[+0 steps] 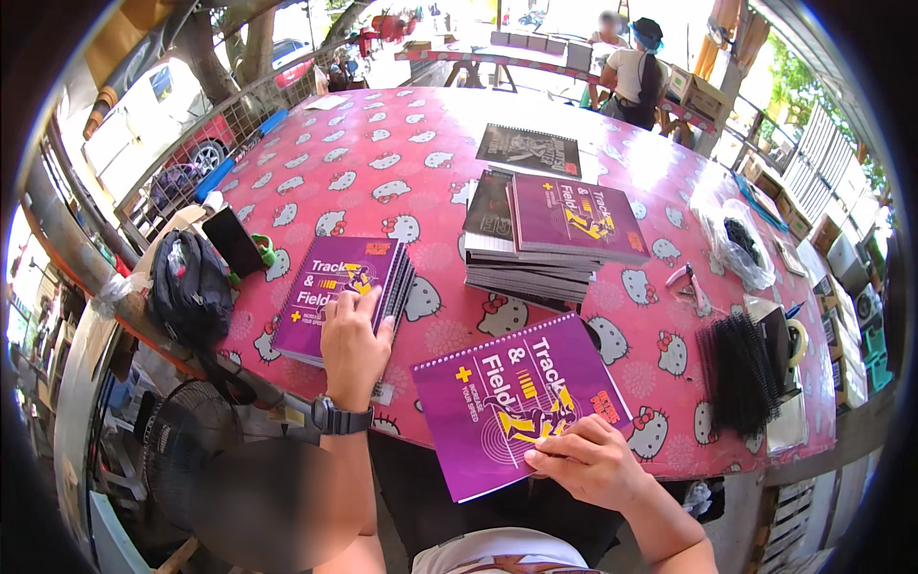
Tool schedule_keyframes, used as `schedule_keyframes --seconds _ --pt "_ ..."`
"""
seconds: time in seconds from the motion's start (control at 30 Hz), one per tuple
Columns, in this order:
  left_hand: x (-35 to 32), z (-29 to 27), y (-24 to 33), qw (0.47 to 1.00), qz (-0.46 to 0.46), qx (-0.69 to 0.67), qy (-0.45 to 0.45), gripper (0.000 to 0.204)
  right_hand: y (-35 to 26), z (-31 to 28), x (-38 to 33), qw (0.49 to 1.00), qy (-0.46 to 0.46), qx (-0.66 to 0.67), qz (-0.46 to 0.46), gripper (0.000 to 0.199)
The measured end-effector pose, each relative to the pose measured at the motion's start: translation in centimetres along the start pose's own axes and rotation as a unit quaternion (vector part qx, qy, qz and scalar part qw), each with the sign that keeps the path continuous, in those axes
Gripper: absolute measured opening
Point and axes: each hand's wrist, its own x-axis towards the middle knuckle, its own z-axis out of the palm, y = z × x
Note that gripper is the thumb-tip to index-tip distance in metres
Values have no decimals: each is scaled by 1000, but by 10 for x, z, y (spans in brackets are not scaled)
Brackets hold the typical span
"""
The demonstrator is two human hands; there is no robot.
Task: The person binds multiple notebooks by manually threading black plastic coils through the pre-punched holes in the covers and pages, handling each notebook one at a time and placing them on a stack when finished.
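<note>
My left hand (354,344) lies flat with its fingers spread on top of a small stack of purple notebooks (330,287), whose black spiral bindings show along the right side. My right hand (593,464) pinches the lower right edge of a purple booklet (464,411) between thumb and fingers. This booklet is tilted at the near table edge, with a row of punched holes along its upper edge and no coil seen in them. Farther back stands a taller stack of notebooks (526,273) with another purple booklet (579,215) on top.
A dark notebook (529,150) lies behind the tall stack. To the right are black plastic spiral coils (738,373), pink-handled pliers (690,289), a tape roll (797,342) and a plastic bag (736,239). A phone (232,241) and black backpack (191,292) sit at left. Other people (631,77) are far off.
</note>
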Motion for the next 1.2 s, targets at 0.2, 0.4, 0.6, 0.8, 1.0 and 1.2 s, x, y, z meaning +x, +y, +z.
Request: schedule_keyframes --seconds 0.2,0.4,0.6,0.8,1.0,1.2 --pt "-2 4 -6 998 -3 31 -63 33 -1 3 0 997 30 61 43 22" --pt "-3 2 -2 988 57 120 -75 27 -2 4 2 992 42 101 68 21" --pt "3 -12 4 956 167 196 -143 22 -2 5 2 991 51 94 86 25" --pt "-55 -32 44 888 -153 -432 -23 33 -2 6 0 987 50 117 94 25" --pt "-93 -31 59 619 -295 -706 -180 35 7 -30 6 985 11 163 61 45" --pt "-60 -39 65 668 -76 -736 -77 29 40 -20 -35 828 202 376 363 39"
